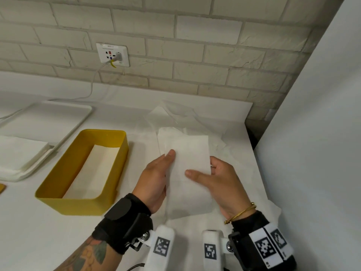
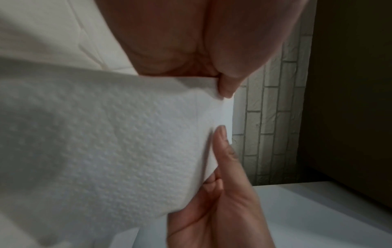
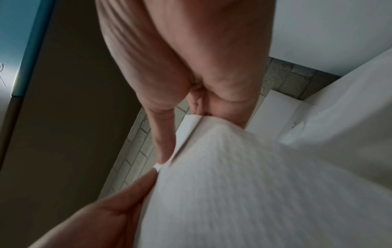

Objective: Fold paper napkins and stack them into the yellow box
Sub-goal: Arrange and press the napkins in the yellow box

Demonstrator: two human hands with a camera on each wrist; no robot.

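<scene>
A folded white paper napkin (image 1: 187,173) is held up between both hands, just right of the yellow box (image 1: 58,200). My left hand (image 1: 156,177) grips its left edge, thumb on top. My right hand (image 1: 218,180) pinches the right edge, thumb across the front. The left wrist view shows the embossed napkin (image 2: 106,142) with my left hand (image 2: 222,80) on its top edge and my right hand (image 2: 220,184) below. In the right wrist view my right hand (image 3: 191,100) holds the napkin (image 3: 254,193). A folded napkin (image 1: 91,173) lies flat inside the box.
Loose unfolded napkins (image 1: 175,118) lie spread on the white table behind and under my hands. A white tray (image 1: 62,114) with a stack of napkins (image 1: 17,149) sits at the left. A brick wall with a socket (image 1: 113,54) is behind; a white panel (image 1: 312,133) stands at the right.
</scene>
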